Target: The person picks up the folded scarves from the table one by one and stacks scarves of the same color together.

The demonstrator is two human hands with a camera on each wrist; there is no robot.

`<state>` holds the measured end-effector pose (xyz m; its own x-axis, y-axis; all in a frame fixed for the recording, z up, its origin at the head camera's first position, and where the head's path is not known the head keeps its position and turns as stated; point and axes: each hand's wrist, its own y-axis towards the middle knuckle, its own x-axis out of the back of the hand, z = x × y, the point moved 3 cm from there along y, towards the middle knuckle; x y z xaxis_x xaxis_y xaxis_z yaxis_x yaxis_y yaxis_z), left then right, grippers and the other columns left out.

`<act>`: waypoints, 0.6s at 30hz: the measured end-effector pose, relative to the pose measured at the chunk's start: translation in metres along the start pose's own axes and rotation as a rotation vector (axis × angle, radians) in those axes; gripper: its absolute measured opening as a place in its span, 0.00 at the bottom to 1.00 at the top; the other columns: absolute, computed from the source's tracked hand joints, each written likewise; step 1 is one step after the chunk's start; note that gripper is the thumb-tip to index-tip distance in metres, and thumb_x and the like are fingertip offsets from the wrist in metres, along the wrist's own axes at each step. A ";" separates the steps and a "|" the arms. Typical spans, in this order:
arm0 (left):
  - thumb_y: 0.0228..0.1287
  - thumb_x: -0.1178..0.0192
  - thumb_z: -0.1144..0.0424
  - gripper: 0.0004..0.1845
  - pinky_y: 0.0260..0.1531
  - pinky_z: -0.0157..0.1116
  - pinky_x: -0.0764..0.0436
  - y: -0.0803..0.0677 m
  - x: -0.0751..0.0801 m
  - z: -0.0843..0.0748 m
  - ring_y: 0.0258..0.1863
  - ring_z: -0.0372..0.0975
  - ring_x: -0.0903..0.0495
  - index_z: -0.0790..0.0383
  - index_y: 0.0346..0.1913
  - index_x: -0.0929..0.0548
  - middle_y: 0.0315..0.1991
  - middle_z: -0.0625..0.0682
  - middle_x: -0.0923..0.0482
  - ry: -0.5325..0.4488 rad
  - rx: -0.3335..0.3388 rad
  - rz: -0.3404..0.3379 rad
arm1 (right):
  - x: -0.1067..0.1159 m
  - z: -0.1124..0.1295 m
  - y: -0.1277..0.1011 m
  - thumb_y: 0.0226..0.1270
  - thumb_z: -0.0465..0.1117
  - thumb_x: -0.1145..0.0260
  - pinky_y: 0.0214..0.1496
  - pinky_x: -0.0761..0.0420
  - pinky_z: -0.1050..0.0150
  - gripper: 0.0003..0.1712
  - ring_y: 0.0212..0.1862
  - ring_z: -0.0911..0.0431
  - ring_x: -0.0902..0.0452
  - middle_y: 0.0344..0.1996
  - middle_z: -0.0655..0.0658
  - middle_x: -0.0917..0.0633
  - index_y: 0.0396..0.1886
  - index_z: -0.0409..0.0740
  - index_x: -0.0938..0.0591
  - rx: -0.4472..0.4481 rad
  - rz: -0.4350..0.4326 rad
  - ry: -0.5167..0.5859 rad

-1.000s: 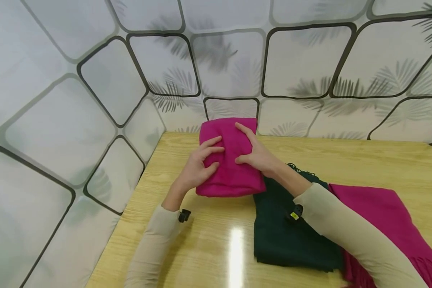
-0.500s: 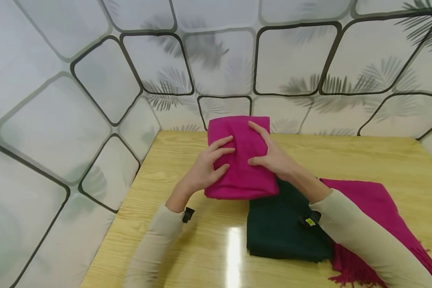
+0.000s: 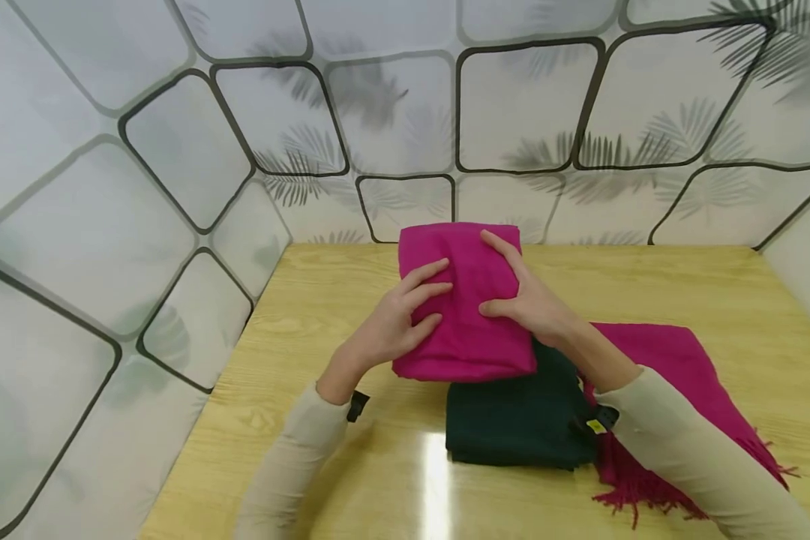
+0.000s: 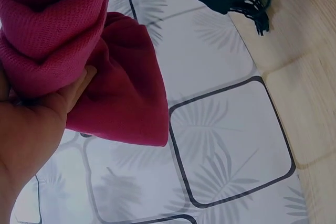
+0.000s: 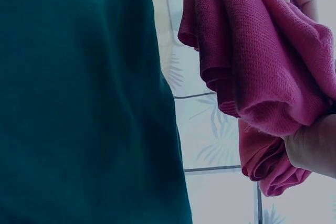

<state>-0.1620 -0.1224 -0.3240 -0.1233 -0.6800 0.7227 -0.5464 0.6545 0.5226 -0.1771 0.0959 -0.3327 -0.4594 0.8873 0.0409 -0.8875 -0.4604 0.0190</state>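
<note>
Both hands hold the folded magenta scarf [image 3: 464, 300] off the wooden table [image 3: 648, 292]; the bundle hangs above the table's far-left part, its near edge over the dark green scarf [image 3: 516, 420]. Left hand [image 3: 394, 322] grips the bundle's left edge; fingers spread over the top face, slightly curled; in the left wrist view the thumb [image 4: 73, 90] presses into the folded layers from below, so it is a pinch, fingers above and thumb under. Right hand [image 3: 526, 300] grips the right edge the same way; index finger runs along the top toward the far corner, thumb lies on top pointing left; the right wrist view shows the stacked folds of the scarf clamped against the hand from below; the under-side fingers are mostly hidden by cloth.

Dark green scarf lies folded flat on the table, just below the held bundle and under the right forearm; its fringe [image 4: 260, 9] shows in the left wrist view at the table edge by the wall. A second magenta scarf [image 3: 675, 390] lies spread out to the right of the green one, touching it, partly under the right sleeve [image 3: 688, 450]; fringe at its near end. Patterned wall panels [image 3: 405, 105] stand behind and left of the table.
</note>
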 end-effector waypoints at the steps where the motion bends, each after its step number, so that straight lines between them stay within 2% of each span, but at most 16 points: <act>1: 0.62 0.35 0.72 0.22 0.63 0.38 0.27 0.001 -0.001 -0.002 0.71 0.48 0.37 0.70 0.59 0.22 0.72 0.61 0.37 0.005 -0.006 0.001 | 0.002 0.000 -0.003 0.60 0.27 0.34 0.51 0.20 0.61 0.57 0.64 0.46 0.36 0.70 0.42 0.41 0.79 0.69 0.51 0.002 -0.002 -0.004; 11: 0.61 0.34 0.72 0.23 0.63 0.37 0.27 0.013 -0.017 -0.021 0.71 0.48 0.38 0.70 0.60 0.22 0.72 0.61 0.37 0.003 -0.047 0.004 | 0.016 0.006 -0.030 0.61 0.27 0.34 0.53 0.21 0.63 0.56 0.65 0.47 0.37 0.71 0.44 0.42 0.80 0.67 0.51 0.034 -0.025 -0.013; 18: 0.61 0.34 0.72 0.23 0.63 0.33 0.28 0.022 -0.036 -0.033 0.71 0.49 0.37 0.71 0.60 0.23 0.71 0.63 0.38 0.035 -0.082 0.026 | 0.033 0.003 -0.050 0.62 0.28 0.34 0.54 0.21 0.64 0.56 0.66 0.48 0.38 0.71 0.45 0.43 0.79 0.69 0.51 0.042 -0.035 -0.033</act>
<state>-0.1422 -0.0721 -0.3234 -0.1068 -0.6514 0.7512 -0.4732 0.6977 0.5378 -0.1478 0.1478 -0.3297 -0.4257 0.9019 0.0728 -0.9005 -0.4302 0.0632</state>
